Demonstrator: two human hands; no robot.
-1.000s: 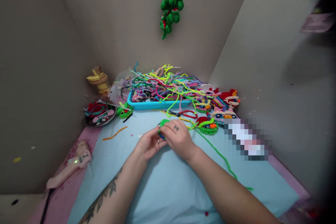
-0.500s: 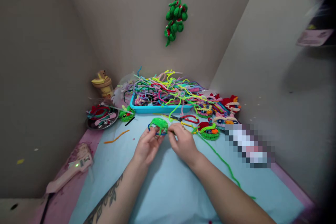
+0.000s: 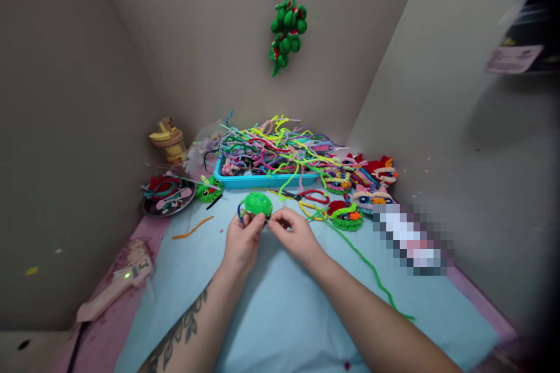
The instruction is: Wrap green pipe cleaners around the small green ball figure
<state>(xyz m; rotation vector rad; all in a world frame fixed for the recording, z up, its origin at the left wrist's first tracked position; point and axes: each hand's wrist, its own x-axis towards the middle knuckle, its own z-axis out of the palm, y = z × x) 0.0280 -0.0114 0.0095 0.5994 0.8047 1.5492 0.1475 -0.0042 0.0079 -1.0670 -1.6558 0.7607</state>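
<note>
Pinching the round green yarn-like piece (image 3: 258,204), left hand (image 3: 242,243) might drop it if fingers slacken; right hand (image 3: 300,236), four o'clock, fingertips together, can't tell on what.

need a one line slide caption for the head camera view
Left hand holding a fuzzy green piece, right hand close beside it, before a blue tray heaped with colourful strands.
</note>
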